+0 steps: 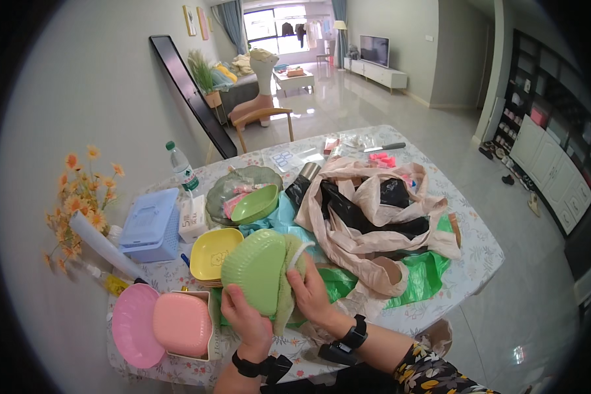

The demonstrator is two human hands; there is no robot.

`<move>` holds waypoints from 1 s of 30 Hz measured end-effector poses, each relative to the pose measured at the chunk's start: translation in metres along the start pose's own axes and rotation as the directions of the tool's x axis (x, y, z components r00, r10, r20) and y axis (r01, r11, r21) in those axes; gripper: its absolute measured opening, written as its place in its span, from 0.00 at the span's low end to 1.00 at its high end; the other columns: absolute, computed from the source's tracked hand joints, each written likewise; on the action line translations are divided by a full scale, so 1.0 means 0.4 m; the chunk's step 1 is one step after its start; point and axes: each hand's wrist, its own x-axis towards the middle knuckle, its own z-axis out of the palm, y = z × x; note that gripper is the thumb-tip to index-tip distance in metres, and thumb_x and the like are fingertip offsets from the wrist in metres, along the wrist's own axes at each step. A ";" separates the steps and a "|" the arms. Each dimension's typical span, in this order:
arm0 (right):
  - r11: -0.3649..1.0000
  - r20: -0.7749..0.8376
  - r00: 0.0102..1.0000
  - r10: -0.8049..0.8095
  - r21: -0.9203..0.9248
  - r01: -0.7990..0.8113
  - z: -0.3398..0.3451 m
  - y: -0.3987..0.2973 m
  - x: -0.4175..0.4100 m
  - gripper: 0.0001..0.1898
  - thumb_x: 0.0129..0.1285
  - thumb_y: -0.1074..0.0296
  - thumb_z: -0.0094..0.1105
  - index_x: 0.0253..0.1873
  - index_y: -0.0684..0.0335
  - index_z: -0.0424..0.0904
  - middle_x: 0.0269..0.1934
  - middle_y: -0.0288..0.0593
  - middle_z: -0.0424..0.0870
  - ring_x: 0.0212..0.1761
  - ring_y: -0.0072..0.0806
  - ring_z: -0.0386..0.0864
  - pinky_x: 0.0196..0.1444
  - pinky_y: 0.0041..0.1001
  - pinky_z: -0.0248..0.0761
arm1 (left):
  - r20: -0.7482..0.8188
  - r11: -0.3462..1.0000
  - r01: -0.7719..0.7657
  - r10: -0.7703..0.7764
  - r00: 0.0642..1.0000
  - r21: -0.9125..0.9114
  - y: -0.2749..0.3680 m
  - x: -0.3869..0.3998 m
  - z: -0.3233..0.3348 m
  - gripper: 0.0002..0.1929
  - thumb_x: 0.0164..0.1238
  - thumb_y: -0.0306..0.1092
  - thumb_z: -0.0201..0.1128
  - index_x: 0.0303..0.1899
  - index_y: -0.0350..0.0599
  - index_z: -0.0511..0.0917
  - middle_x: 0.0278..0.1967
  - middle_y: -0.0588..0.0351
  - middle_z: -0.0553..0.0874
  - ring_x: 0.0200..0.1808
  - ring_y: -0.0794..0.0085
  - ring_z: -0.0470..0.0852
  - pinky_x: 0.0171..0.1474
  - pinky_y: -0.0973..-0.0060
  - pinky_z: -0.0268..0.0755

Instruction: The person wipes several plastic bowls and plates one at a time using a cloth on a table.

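Note:
Over the near part of the table, my left hand [246, 315] grips the lower edge of a green plastic dish [256, 271] with a ribbed rim. Its smooth underside faces me. My right hand [308, 288] presses a light green cloth [291, 256] with a white hem around the dish's right edge. Just left of the dish, yellow plastic dishes [216, 251] stand in a stack, the top one bearing an animal drawing. Closer to me, a pink square dish [182, 322] rests upside down on a cream box, beside a pink scalloped bowl [137, 325].
Crumpled beige, black and green plastic bags [374, 231] cover the table's right side. Toward the back lie a knife [386, 147] and a dark green glass bowl [221, 189] holding a green dish [255, 204]. At left are a blue basket [150, 226], a water bottle [182, 167] and flowers [81, 202].

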 end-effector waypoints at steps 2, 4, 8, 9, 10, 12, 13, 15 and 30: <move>0.998 -0.013 0.999 -0.042 -0.053 0.042 0.017 -0.010 -0.013 0.26 0.72 0.63 0.52 0.68 0.70 0.61 0.64 0.59 0.68 0.66 0.50 0.67 0.68 0.34 0.58 | -0.037 1.000 0.002 -0.003 0.999 -0.030 0.006 0.013 -0.002 0.20 0.80 0.47 0.49 0.52 0.36 0.73 0.47 0.54 0.81 0.47 0.74 0.80 0.51 0.75 0.73; 0.993 -0.020 0.999 -0.048 -0.112 0.045 0.036 -0.048 -0.027 0.27 0.68 0.65 0.56 0.67 0.73 0.62 0.64 0.63 0.66 0.66 0.56 0.64 0.69 0.37 0.57 | -0.072 0.995 -0.001 -0.006 0.997 -0.105 0.008 0.025 -0.006 0.20 0.81 0.48 0.46 0.53 0.37 0.73 0.49 0.54 0.81 0.49 0.73 0.80 0.52 0.75 0.72; 0.811 0.191 0.951 -0.245 -0.496 0.309 0.055 -0.066 -0.051 0.29 0.62 0.61 0.59 0.64 0.71 0.67 0.60 0.63 0.70 0.63 0.59 0.66 0.68 0.50 0.55 | -0.106 0.999 -0.002 -0.004 0.994 -0.052 0.005 0.031 -0.012 0.22 0.81 0.49 0.45 0.54 0.37 0.73 0.50 0.54 0.80 0.49 0.73 0.80 0.53 0.75 0.72; 0.812 0.192 0.951 -0.244 -0.496 0.308 0.056 -0.065 -0.051 0.29 0.62 0.61 0.59 0.64 0.71 0.67 0.60 0.63 0.70 0.63 0.59 0.66 0.68 0.50 0.55 | -0.053 0.999 0.049 -0.049 0.997 0.000 0.013 0.021 -0.005 0.22 0.81 0.50 0.44 0.54 0.37 0.73 0.49 0.54 0.80 0.49 0.74 0.79 0.53 0.75 0.72; 0.786 0.258 0.917 -0.304 -0.475 0.394 0.056 -0.064 -0.052 0.27 0.62 0.60 0.59 0.62 0.71 0.69 0.58 0.62 0.72 0.61 0.58 0.68 0.67 0.50 0.55 | -0.002 0.994 0.098 -0.098 0.995 0.054 0.015 0.014 0.001 0.23 0.81 0.50 0.44 0.54 0.37 0.73 0.49 0.54 0.80 0.48 0.74 0.79 0.53 0.75 0.72; 0.758 0.322 0.876 -0.360 -0.447 0.476 0.050 -0.070 -0.049 0.26 0.63 0.59 0.59 0.61 0.71 0.71 0.56 0.61 0.74 0.60 0.57 0.69 0.66 0.51 0.56 | 0.015 0.988 0.153 -0.153 0.988 0.001 0.003 0.005 0.001 0.23 0.81 0.51 0.44 0.54 0.38 0.73 0.49 0.54 0.80 0.49 0.74 0.79 0.53 0.75 0.72; 0.776 0.323 0.885 -0.334 -0.439 0.453 0.037 -0.082 -0.038 0.25 0.62 0.59 0.59 0.60 0.71 0.72 0.55 0.60 0.75 0.59 0.57 0.70 0.65 0.50 0.57 | 0.035 0.977 0.206 -0.205 0.978 -0.052 0.002 0.000 0.006 0.24 0.81 0.52 0.44 0.54 0.38 0.73 0.50 0.54 0.81 0.49 0.74 0.80 0.52 0.75 0.72; 0.794 0.323 0.895 -0.307 -0.432 0.428 0.015 -0.092 -0.017 0.24 0.62 0.60 0.59 0.59 0.70 0.73 0.54 0.59 0.76 0.58 0.56 0.70 0.64 0.49 0.58 | 0.019 0.978 0.198 -0.197 0.980 -0.061 -0.012 -0.014 0.013 0.22 0.81 0.49 0.44 0.48 0.37 0.75 0.43 0.57 0.81 0.44 0.77 0.78 0.48 0.76 0.71; 0.824 0.063 0.937 -0.343 -0.460 0.332 0.008 -0.075 -0.011 0.24 0.64 0.59 0.56 0.57 0.72 0.72 0.55 0.62 0.73 0.57 0.62 0.69 0.61 0.49 0.60 | -0.054 0.997 -0.023 0.026 0.998 0.071 -0.009 -0.024 0.011 0.22 0.81 0.49 0.45 0.41 0.37 0.75 0.38 0.58 0.80 0.39 0.78 0.77 0.44 0.76 0.71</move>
